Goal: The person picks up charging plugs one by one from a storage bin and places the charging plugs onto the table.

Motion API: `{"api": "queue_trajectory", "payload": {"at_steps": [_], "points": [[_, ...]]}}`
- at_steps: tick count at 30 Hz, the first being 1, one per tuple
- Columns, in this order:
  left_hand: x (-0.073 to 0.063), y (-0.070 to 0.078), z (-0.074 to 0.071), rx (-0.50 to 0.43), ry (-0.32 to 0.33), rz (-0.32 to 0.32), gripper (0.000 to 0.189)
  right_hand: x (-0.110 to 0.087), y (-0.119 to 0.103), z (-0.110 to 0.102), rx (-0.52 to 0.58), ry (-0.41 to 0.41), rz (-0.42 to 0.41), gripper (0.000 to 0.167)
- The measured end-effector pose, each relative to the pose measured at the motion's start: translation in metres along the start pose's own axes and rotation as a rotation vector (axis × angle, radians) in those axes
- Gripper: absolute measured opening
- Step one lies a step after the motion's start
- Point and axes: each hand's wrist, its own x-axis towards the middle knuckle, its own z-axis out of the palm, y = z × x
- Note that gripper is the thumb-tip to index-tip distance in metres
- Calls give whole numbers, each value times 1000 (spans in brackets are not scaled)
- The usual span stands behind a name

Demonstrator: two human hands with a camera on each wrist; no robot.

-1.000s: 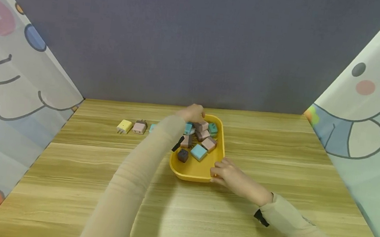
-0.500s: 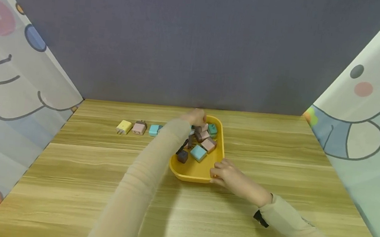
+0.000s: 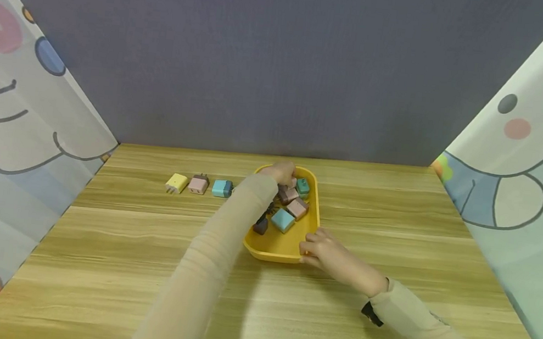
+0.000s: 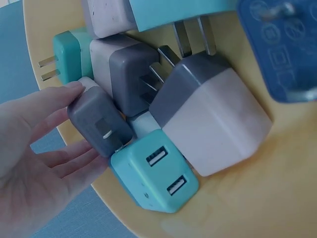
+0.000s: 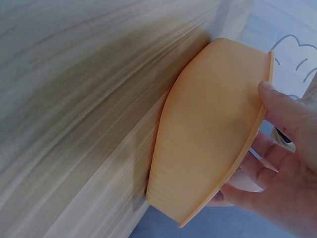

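Observation:
My left hand (image 3: 279, 172) reaches into the far left part of a yellow tray (image 3: 278, 257). In the left wrist view, its thumb and fingers pinch a grey-and-pink plug charger (image 4: 99, 121) at the tray's edge. Beside that lie a turquoise charger (image 4: 156, 171) with two USB ports and a larger grey-and-pink charger (image 4: 218, 121). A green charger (image 4: 72, 54) sits past the thumb. My right hand (image 3: 336, 258) grips the tray's near right corner, thumb outside the rim and fingers inside. The left forearm hides part of the tray.
Left of the tray, a yellow charger (image 3: 177, 183), a pink-and-brown charger (image 3: 198, 184) and a blue charger (image 3: 222, 188) lie in a row on the wooden table (image 3: 107, 263). A grey panel (image 3: 282, 65) stands behind, with printed cloth on both sides.
My left hand has shifted slightly right and nearer within the tray's far end; its forearm has uncovered the blue charger in the row. The right hand keeps its hold on the corner.

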Motion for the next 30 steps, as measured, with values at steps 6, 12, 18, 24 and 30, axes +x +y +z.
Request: {"api": "queue_trajectory", "payload": {"at_steps": [6,12,18,24,30], "points": [[-19,10,-5,16,13,-14,14,0,1,2,-5,6,-5,15],[-25,13,-7,2,37,4,9,-1,2,3,-6,21,-16,15],[-25,15,-7,-21,25,-17,20,-1,2,3,-14,32,-29,16],[-30,17,-12,5,69,23,19,-1,2,2,0,4,-6,15],[-37,19,-19,-8,70,36,14,-1,1,0,5,6,-6,16]]}}
